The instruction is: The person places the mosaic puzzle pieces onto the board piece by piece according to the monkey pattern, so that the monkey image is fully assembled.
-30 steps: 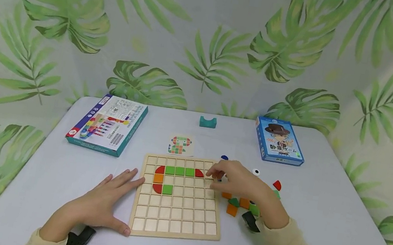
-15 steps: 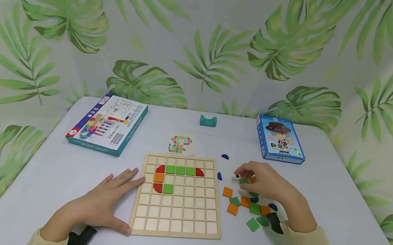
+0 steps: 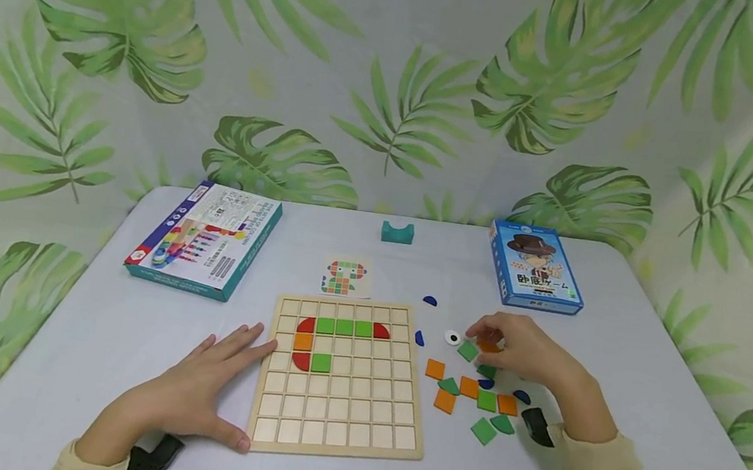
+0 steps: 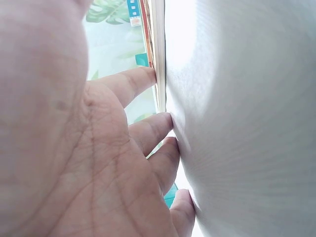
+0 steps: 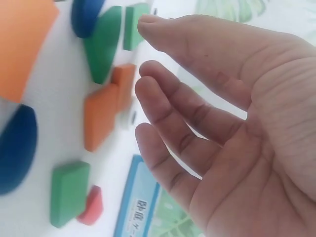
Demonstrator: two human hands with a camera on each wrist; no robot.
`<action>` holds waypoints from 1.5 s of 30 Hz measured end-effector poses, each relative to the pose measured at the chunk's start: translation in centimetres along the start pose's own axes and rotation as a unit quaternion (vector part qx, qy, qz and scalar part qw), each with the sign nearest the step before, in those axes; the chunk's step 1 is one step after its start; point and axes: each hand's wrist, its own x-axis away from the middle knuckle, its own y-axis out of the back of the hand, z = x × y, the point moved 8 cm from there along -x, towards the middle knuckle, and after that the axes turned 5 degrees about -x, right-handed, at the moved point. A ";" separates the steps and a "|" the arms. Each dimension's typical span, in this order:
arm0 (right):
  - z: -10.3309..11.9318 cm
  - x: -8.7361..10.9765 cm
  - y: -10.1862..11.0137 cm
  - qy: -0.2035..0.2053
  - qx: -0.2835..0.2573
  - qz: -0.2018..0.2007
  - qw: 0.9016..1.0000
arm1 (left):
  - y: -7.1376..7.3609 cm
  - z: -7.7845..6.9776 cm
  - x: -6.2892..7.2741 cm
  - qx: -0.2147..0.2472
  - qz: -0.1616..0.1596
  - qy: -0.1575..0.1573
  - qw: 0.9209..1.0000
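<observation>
My left hand [image 3: 197,382] lies spread at the left side of a wooden grid board [image 3: 337,409], index fingertip and thumb against its edge. In the left wrist view the fingers [image 4: 133,84] are extended. Red, orange and green tiles [image 3: 344,328] sit in some of the board's cells. Right of the board, my right hand [image 3: 520,347] hovers over loose tiles, fingers bent loosely. Between thumb and fingers the right wrist view shows nothing held. Orange tiles [image 5: 100,117] lie close beyond the fingertips. Left of that hand are a white eye disc [image 3: 452,337] and a green square tile [image 3: 468,350].
A pattern card [image 3: 346,277] lies behind the board, a teal block [image 3: 397,233] farther back. Boxes stand at back left [image 3: 206,239] and back right [image 3: 536,269]. Loose orange tiles [image 3: 445,401], green tiles [image 3: 483,431] and blue half-rounds [image 3: 430,300] are scattered right of the board.
My right hand has moved right, from the board's right edge to the loose tiles. The eye disc, at its fingertips half a second ago, now lies apart from it. The left hand has stayed put.
</observation>
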 end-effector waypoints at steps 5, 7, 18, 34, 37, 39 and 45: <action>-0.1 -0.5 -0.6 0.007 -0.005 0.008 1.000 | 0.0 0.0 0.0 -0.001 0.001 -0.002 1.000; 0.0 -0.6 -0.7 0.012 -0.003 0.007 1.000 | 0.0 0.0 0.0 0.000 0.001 -0.005 1.000; 0.3 -1.3 -0.7 0.018 -0.008 0.010 1.000 | 0.0 0.0 0.0 0.002 0.003 0.004 1.000; 0.0 -1.4 -0.9 0.033 -0.017 0.006 0.999 | 0.1 -0.1 0.1 0.002 0.001 0.001 1.000; 0.0 -1.3 -1.0 0.036 -0.014 0.003 0.999 | 0.2 -0.1 0.0 0.001 -0.001 0.002 1.000; 0.0 -1.3 -1.0 0.038 -0.012 0.001 0.999 | 0.2 -0.1 0.0 0.001 0.000 0.004 1.000; 0.2 -1.2 -1.1 0.045 -0.016 0.002 0.999 | 0.0 0.0 0.0 0.004 0.004 0.006 1.000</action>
